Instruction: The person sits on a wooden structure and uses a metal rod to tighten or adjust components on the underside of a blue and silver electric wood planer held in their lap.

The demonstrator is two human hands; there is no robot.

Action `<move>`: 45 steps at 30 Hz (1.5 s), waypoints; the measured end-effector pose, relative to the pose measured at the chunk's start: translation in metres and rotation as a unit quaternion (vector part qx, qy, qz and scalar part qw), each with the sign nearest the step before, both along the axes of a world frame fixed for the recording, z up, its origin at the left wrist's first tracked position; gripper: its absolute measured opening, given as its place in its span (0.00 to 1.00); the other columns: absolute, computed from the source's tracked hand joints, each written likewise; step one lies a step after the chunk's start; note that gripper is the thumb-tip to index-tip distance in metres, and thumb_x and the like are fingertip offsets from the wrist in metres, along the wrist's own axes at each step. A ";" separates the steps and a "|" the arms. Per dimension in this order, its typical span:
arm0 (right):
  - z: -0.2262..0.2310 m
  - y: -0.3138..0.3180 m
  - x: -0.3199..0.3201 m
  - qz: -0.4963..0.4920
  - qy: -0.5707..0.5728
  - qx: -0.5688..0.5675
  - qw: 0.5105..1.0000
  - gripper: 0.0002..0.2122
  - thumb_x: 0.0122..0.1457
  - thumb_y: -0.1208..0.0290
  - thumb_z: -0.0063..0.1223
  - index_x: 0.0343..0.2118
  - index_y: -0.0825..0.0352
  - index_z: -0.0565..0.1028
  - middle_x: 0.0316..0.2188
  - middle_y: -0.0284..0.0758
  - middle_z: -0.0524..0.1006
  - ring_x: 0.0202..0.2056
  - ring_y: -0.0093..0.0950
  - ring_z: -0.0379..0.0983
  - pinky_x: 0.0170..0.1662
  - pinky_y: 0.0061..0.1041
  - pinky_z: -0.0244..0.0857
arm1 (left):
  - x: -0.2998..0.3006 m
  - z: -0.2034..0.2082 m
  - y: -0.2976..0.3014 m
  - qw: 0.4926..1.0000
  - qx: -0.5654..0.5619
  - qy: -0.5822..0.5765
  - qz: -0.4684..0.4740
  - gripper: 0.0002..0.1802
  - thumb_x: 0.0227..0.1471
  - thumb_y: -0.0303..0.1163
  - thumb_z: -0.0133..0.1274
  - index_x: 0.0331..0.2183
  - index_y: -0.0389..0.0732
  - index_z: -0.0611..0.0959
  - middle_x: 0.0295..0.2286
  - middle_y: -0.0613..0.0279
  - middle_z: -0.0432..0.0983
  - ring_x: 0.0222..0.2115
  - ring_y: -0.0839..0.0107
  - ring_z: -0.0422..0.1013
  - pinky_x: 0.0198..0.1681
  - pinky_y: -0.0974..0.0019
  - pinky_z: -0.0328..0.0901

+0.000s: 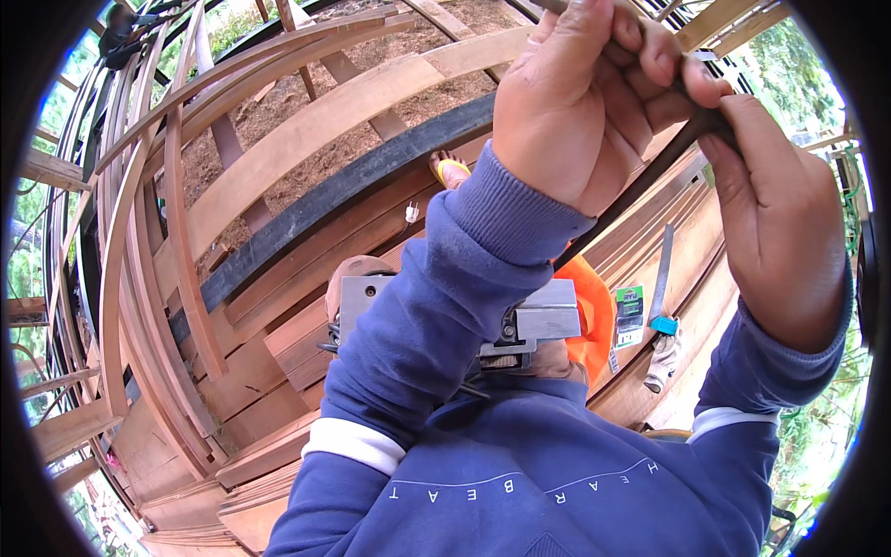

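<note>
Both my hands are raised at the upper right, gripping a thin dark piece whose kind I cannot make out. My left hand [580, 107] curls its fingers around it, palm partly turned toward me. My right hand [780, 204] pinches it between thumb and fingers, close to the left fingertips. From there a long dark strip [640, 190] slants down behind my left wrist; whether it is part of the held piece I cannot tell. Below my left forearm sits a power tool with flat silver metal plates [548, 320], partly covered by the sleeve.
Orange cloth [594, 302] lies beside the tool. To its right are a green package [629, 316] and a long metal blade [664, 269] with a teal band. A white plug [411, 213] rests on reddish boards. Long timbers [176, 232] cross at left; a yellow-strapped sandal [452, 167] is ahead.
</note>
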State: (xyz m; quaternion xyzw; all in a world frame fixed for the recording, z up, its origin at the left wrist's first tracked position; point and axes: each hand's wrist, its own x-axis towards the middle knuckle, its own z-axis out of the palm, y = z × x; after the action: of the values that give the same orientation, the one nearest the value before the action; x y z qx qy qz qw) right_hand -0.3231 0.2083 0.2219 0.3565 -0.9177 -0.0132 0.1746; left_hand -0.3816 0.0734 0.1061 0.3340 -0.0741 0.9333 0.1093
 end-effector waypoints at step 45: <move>0.004 0.060 0.039 0.067 0.008 -0.100 0.993 0.17 0.65 0.72 0.54 0.55 0.72 0.74 0.42 0.39 0.80 0.40 0.21 0.75 0.45 0.19 0.67 | 0.113 -0.079 -0.044 0.687 -0.647 0.234 0.234 0.09 0.54 0.22 0.58 0.40 0.33 0.84 0.30 0.55 0.83 0.30 0.66 0.80 0.35 0.67 0.71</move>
State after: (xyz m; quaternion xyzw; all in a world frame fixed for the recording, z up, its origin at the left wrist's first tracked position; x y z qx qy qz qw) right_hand -0.2843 0.2682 0.2261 0.3983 -0.8868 0.0874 0.2175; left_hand -0.2687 0.0294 0.0273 0.3941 0.6571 0.6363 0.0899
